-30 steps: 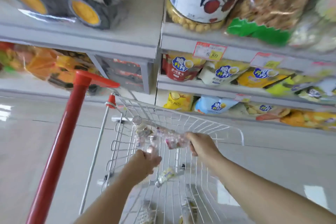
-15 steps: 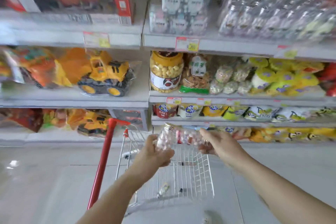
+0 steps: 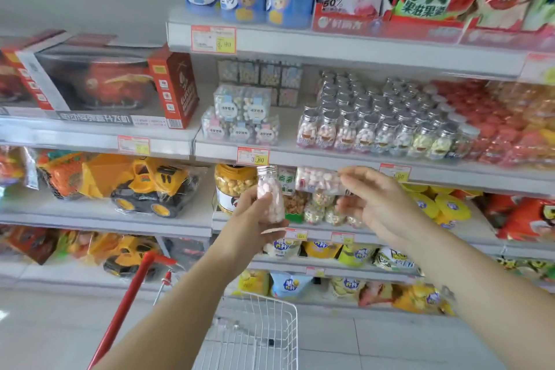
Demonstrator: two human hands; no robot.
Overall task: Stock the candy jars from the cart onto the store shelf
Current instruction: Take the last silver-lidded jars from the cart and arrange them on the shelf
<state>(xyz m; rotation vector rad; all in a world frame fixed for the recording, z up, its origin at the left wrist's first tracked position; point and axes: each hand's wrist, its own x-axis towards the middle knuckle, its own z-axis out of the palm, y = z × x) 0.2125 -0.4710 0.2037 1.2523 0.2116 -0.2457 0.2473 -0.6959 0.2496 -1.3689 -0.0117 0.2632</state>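
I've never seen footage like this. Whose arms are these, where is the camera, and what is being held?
No machine here: a person wears one wide-angle camera on the head, looking down at their own hands. The left hand grips an upright clear candy jar with a silver cap. The right hand pinches a second clear candy jar by its end, lying sideways. Ahead, the grey store shelf carries rows of similar silver-capped jars. Below stands the white wire cart with a red handle.
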